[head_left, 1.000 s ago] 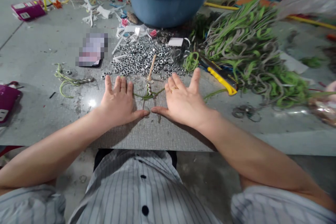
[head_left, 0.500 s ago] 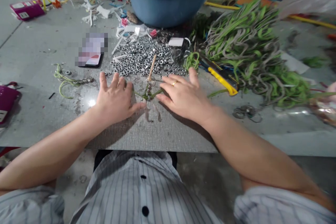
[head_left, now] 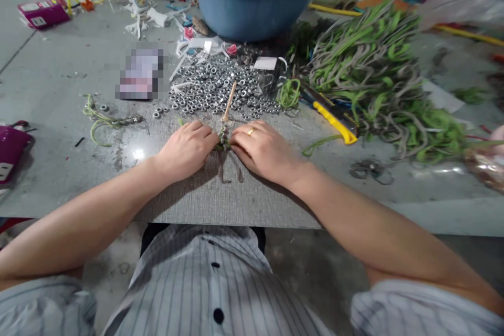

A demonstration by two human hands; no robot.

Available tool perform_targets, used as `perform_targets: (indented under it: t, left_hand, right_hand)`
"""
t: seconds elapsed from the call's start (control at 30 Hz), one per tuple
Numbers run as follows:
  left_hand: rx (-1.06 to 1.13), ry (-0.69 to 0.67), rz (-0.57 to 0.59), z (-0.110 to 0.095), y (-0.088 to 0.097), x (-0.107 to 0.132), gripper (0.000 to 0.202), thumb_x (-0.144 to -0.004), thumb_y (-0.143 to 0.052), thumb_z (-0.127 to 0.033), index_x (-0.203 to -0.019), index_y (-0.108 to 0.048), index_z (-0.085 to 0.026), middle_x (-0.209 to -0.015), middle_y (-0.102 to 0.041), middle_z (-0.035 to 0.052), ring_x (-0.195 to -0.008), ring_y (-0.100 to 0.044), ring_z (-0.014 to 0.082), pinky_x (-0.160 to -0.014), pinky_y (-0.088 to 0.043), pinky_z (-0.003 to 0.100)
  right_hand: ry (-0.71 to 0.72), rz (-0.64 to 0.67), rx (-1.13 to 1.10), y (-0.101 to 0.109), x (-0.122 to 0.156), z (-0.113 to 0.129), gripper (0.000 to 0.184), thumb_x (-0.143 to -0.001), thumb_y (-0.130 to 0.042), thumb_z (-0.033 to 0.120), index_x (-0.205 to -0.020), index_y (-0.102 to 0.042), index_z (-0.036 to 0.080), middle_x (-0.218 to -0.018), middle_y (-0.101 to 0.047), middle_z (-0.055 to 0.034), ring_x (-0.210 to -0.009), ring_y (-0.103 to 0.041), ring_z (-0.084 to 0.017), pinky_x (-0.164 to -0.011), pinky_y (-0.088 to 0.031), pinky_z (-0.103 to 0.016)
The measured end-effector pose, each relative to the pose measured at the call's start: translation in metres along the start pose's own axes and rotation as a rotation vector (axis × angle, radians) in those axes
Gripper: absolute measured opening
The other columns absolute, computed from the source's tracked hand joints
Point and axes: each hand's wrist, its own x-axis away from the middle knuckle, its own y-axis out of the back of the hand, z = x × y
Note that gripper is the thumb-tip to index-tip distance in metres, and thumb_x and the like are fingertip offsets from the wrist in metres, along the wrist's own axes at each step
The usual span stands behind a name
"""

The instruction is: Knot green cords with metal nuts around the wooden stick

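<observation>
Between my hands lies a small braided piece of green and grey cord (head_left: 224, 142) with metal nuts worked into it; two grey tails hang toward me. My left hand (head_left: 188, 148) is closed at the left side of the braid, its fingers pinching green cord, a bit of which pokes out behind the knuckles. From the right, my right hand (head_left: 268, 149), with a ring on one finger, is closed on the cord at the braid's other side. A thin wooden stick (head_left: 230, 101) stands just beyond the braid, at its far end. The fingertips are partly hidden.
Loose metal nuts (head_left: 208, 86) spread behind the hands, before a blue basin (head_left: 252, 10). To the right are a yellow cutter knife (head_left: 334, 122) and a heap of green and grey cords (head_left: 370, 58). A phone (head_left: 139, 76) and a finished-looking braided cord (head_left: 118, 121) lie left.
Both hands have gone from spread fingers to closed ones, drawing inward to the braid from each side. The green cord end near the knife has shifted slightly.
</observation>
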Motion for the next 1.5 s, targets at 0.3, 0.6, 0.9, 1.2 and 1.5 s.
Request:
perform_targets:
  t: [0.3, 0.6, 0.9, 1.2, 1.5]
  left_hand:
    - [0.076, 0.039, 0.208, -0.005, 0.01, 0.006, 0.035, -0.089, -0.044, -0.015, -0.118, -0.063, -0.017, -0.088, -0.068, 0.0086, -0.08, -0.065, 0.0213, -0.061, -0.045, 0.028]
    - [0.02, 0.094, 0.287, -0.002, 0.015, 0.008, 0.051, -0.087, -0.045, -0.019, -0.136, -0.055, -0.03, -0.083, -0.067, 0.0062, -0.067, -0.064, 0.021, -0.054, -0.04, 0.028]
    - [-0.001, 0.163, 0.369, -0.001, 0.024, 0.007, 0.052, -0.089, -0.043, -0.02, -0.136, -0.055, -0.038, -0.084, -0.066, 0.007, -0.07, -0.064, 0.0224, -0.058, -0.04, 0.031]
    - [0.103, 0.172, 0.123, -0.008, 0.022, 0.006, 0.034, -0.092, -0.043, -0.032, -0.111, -0.068, -0.019, -0.113, -0.063, 0.0103, -0.101, -0.06, 0.0265, -0.066, -0.046, 0.031]
    - [0.125, 0.17, 0.1, -0.015, 0.006, -0.004, 0.025, -0.088, -0.05, -0.031, -0.097, -0.064, -0.012, -0.085, -0.069, 0.0109, -0.089, -0.063, 0.027, -0.078, -0.048, 0.038]
  right_hand:
    - [-0.038, 0.135, -0.002, 0.005, 0.002, 0.006, 0.027, -0.095, -0.037, 0.015, -0.097, -0.065, 0.013, -0.091, -0.068, -0.0116, -0.082, -0.062, -0.022, -0.071, -0.041, -0.032]
    - [-0.287, 0.272, 0.035, 0.017, 0.004, 0.012, 0.033, -0.085, -0.043, 0.017, -0.104, -0.07, 0.02, -0.098, -0.074, -0.0069, -0.081, -0.066, -0.023, -0.058, -0.034, -0.032]
    - [-0.299, 0.312, 0.101, 0.024, 0.002, 0.009, 0.029, -0.085, -0.042, 0.019, -0.091, -0.071, 0.021, -0.091, -0.074, -0.005, -0.079, -0.065, -0.022, -0.056, -0.023, -0.032]
    - [-0.267, 0.261, 0.058, 0.022, 0.001, 0.013, 0.023, -0.089, -0.043, 0.022, -0.095, -0.065, 0.016, -0.111, -0.068, -0.0094, -0.092, -0.063, -0.022, -0.063, -0.032, -0.032]
    - [-0.227, 0.211, -0.071, 0.011, -0.001, 0.013, 0.014, -0.089, -0.055, 0.029, -0.087, -0.06, 0.015, -0.09, -0.066, -0.0098, -0.087, -0.06, -0.024, -0.072, -0.037, -0.032]
